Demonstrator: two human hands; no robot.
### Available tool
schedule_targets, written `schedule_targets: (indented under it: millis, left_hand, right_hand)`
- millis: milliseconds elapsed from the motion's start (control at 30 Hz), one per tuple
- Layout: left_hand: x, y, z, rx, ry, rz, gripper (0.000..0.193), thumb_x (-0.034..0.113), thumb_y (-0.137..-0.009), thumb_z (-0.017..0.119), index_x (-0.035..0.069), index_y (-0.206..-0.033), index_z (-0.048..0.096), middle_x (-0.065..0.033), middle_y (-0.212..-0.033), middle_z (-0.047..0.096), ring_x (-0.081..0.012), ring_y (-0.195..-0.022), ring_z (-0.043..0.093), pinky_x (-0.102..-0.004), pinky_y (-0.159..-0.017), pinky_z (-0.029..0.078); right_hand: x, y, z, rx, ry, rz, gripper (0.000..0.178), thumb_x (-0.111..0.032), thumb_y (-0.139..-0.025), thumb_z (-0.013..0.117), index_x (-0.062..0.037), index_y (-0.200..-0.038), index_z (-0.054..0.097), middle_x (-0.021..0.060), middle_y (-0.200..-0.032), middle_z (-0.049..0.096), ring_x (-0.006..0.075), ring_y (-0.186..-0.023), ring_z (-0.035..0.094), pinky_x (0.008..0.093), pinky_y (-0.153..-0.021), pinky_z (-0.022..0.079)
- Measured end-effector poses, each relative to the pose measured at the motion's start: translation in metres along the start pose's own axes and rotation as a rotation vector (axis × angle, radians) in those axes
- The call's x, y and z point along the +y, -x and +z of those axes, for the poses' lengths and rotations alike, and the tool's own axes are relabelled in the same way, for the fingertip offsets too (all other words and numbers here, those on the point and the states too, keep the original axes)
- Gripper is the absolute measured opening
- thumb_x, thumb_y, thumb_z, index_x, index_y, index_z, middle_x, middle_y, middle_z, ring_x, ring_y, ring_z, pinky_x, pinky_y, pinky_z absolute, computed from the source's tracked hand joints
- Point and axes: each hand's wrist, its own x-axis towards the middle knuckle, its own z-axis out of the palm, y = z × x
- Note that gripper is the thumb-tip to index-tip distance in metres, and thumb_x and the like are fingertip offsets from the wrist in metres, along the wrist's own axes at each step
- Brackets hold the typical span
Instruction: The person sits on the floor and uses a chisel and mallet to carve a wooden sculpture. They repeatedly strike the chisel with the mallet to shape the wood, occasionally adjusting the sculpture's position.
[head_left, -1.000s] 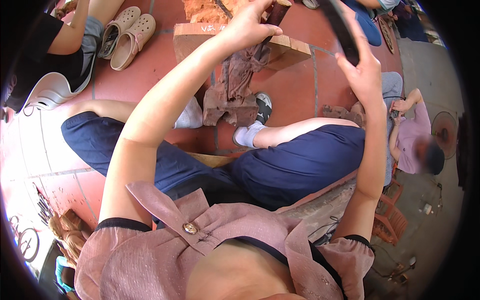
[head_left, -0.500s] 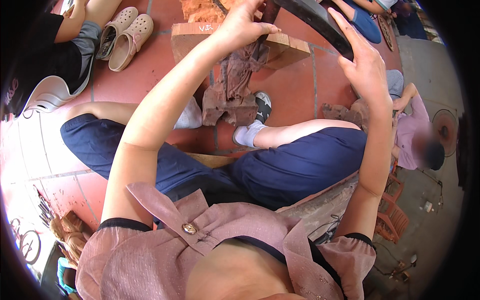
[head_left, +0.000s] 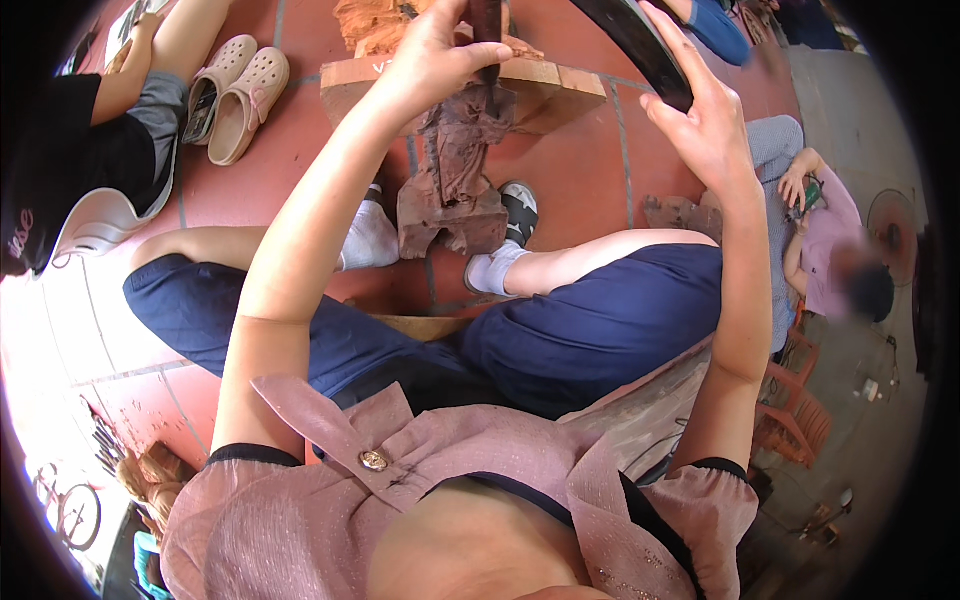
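My left hand is closed round a dark brown, upright chisel-like rod. Its lower end reaches the top of a reddish-brown wood carving, where the exact contact cannot be made out. The carving stands on a rough block base between my feet. At upper right, my right hand grips a long black club, thumb on one side and fingers along the other. The club's far end runs out of the picture, and a gap separates it from the rod.
Behind the carving lies a thick wooden board with an orange wood block beyond. Beige clogs sit at left, near a seated person in black. Another person sits at right by a fan. Orange chairs stand behind.
The club's far part has come away from the rod, leaving a wider gap. Both hands appear slightly further left as the view shifts. The person at right now shows a hand on a green object.
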Motion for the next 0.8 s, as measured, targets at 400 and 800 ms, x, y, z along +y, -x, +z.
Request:
schedule_targets:
  millis: [400,800]
  left_hand:
    - [-0.001,-0.008,-0.001,-0.051,-0.065,-0.158,0.057,-0.003,-0.084,0.067,0.006,-0.137,0.046,-0.0063,-0.108,0.06,-0.0207,-0.097,0.068,-0.0274,-0.069,0.055]
    - [0.002,-0.025,0.008,-0.178,-0.055,-0.213,0.059,-0.001,-0.086,0.066,0.006,-0.14,0.042,-0.0051,-0.113,0.059,-0.0143,-0.09,0.064,-0.0256,-0.066,0.056]
  right_hand:
    - [0.027,-0.012,0.012,0.254,0.021,-0.153,0.077,-0.008,-0.073,0.065,-0.0208,-0.145,0.042,0.0167,-0.112,0.067,0.0308,-0.093,0.068,0.0408,-0.084,0.055]
    - [0.027,-0.013,0.018,0.08,-0.085,-0.005,0.084,-0.005,-0.074,0.064,-0.0304,-0.149,0.035,0.0152,-0.106,0.067,0.0317,-0.088,0.067,0.0443,-0.082,0.053]
